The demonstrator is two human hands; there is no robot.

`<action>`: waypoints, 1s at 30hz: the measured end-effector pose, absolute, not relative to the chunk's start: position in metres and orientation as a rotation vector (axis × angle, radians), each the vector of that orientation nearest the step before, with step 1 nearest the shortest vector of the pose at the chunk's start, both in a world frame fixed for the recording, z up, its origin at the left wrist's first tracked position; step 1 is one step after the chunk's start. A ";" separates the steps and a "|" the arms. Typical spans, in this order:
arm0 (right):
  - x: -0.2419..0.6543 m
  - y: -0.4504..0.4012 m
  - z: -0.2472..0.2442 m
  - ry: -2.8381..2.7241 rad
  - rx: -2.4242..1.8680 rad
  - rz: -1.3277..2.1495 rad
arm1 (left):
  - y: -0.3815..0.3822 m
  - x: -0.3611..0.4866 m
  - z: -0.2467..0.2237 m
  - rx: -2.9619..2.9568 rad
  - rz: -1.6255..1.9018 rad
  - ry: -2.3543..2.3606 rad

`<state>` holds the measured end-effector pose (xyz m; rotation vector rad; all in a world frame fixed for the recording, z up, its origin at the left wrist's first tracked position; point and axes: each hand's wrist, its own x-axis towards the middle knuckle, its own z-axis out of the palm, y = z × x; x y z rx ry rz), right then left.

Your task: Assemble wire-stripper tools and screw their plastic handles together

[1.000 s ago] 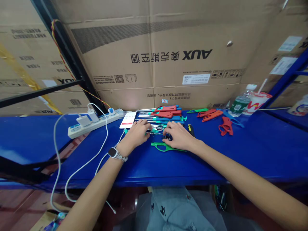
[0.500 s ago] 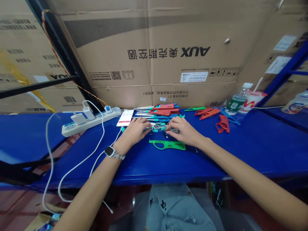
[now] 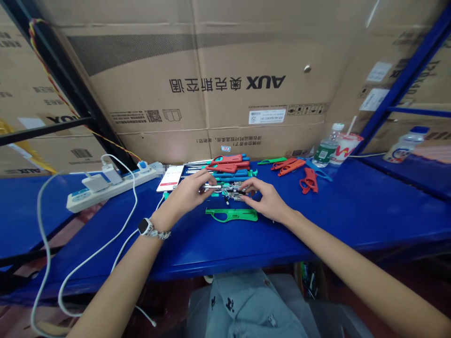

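In the head view, take the green casing (image 3: 243, 215) as your landmark: it lies flat on the tabletop (image 3: 214, 244), just on your side of the pieces in your hands, and neither hand touches it. Beyond its left end, your left hand (image 3: 193, 190) has its fingers drawn together on a slim metal tube (image 3: 207, 187). Beyond its right end, your right hand (image 3: 266, 199) has thumb and fingertips almost meeting, pinched on what looks like a small dark part (image 3: 241, 191) (the fingers cover most of it). Between the hands, behind the casing, thin wires (image 3: 229, 188) lie in a loose tangle; which ends are joined you cannot tell from here.

As for how far along this is, the work looks partway through: the green casing is apart from the tube and the wires, so these pieces do not yet form one unit. Farther behind the casing, the red and blue handled lighters (image 3: 223, 167) lie stacked with their metal rods pointing left, and several seem whole, though overlap hides some. Well to the right of the casing and a little behind it, red pieces (image 3: 310, 179) and an orange piece (image 3: 291, 166) lie loose, with no rods visible on them, so those look unassembled.
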<state>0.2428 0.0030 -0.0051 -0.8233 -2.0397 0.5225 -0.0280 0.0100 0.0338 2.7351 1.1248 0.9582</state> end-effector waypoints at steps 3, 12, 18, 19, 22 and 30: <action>0.240 0.001 -0.007 -1.972 -0.831 0.656 | 0.007 -0.030 0.029 2.697 1.002 1.130; 0.234 -0.002 -0.010 -2.134 -0.921 0.475 | -0.001 -0.037 0.020 2.664 1.241 1.096; 0.230 0.007 -0.015 -2.330 -1.126 0.213 | 0.000 -0.034 0.018 2.655 1.209 1.119; 0.228 0.010 -0.014 -2.348 -1.150 0.196 | 0.001 -0.034 0.018 2.659 1.190 1.126; 0.227 0.018 -0.011 -2.399 -1.141 0.200 | 0.003 -0.035 0.016 2.674 1.154 1.173; 0.220 0.033 0.000 -2.496 -1.155 0.119 | 0.004 -0.036 0.013 2.651 1.183 1.252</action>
